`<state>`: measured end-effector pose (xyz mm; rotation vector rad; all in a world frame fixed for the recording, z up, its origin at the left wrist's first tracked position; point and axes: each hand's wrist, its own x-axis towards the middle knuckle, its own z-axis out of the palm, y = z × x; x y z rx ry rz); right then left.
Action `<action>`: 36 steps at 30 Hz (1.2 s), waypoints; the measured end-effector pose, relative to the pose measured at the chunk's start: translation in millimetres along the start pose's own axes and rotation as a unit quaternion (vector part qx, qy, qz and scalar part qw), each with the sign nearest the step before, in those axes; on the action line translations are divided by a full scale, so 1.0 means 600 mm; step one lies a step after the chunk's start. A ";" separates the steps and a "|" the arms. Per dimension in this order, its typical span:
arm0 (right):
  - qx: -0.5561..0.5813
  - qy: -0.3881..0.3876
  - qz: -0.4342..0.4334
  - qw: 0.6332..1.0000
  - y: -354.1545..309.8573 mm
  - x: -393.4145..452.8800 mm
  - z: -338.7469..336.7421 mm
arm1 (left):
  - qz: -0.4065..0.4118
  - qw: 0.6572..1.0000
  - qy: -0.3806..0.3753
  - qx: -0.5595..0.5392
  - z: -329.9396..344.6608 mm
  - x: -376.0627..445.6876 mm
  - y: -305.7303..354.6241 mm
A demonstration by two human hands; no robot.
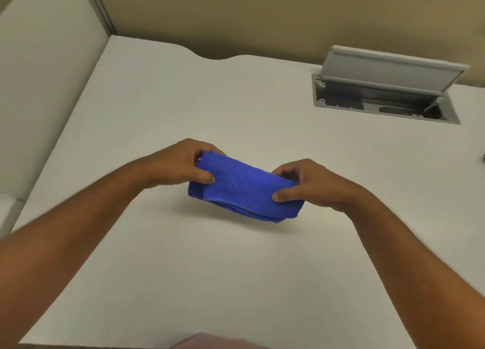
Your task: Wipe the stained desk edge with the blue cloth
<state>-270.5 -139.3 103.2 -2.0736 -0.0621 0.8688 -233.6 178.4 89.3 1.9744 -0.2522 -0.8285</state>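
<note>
- Your left hand (181,165) and right hand (304,184) each pinch an end of the folded blue cloth (242,188).
- You hold it over the white desk (236,107), nearer you than the open grey hatch (385,86).

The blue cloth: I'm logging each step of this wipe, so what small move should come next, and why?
Probably lower the blue cloth onto the desk and take it in one hand. It is folded and pinched at both ends, left hand and right hand, with its shadow below suggesting it is above the surface, so no wiping has begun. No stain shows clearly in this view.
</note>
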 end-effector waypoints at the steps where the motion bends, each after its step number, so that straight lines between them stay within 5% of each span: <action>1: -0.012 0.010 -0.007 1.000 0.003 0.014 -0.027 | 0.013 0.999 0.003 0.038 -0.005 0.028 0.017; 9: -0.142 0.152 -0.065 0.976 0.024 0.177 -0.229 | 0.074 0.961 0.182 0.197 -0.051 0.283 0.094; 18: -0.293 0.409 -0.151 0.851 0.038 0.408 -0.356 | 0.176 0.864 0.365 0.299 -0.147 0.545 0.125; 22: -0.351 0.339 -0.098 0.867 0.097 0.449 -0.330 | 0.130 0.868 0.288 0.383 -0.137 0.579 0.071; 26: -0.338 0.394 -0.118 0.847 0.136 0.456 -0.280 | 0.151 0.854 0.253 0.428 -0.096 0.566 0.018; 30: -0.373 0.328 -0.047 0.867 0.131 0.464 -0.258 | 0.108 0.859 0.181 0.467 -0.067 0.580 0.023; 36: -0.374 0.305 -0.023 0.876 0.100 0.461 -0.281 | 0.091 0.838 0.203 0.498 -0.068 0.598 0.054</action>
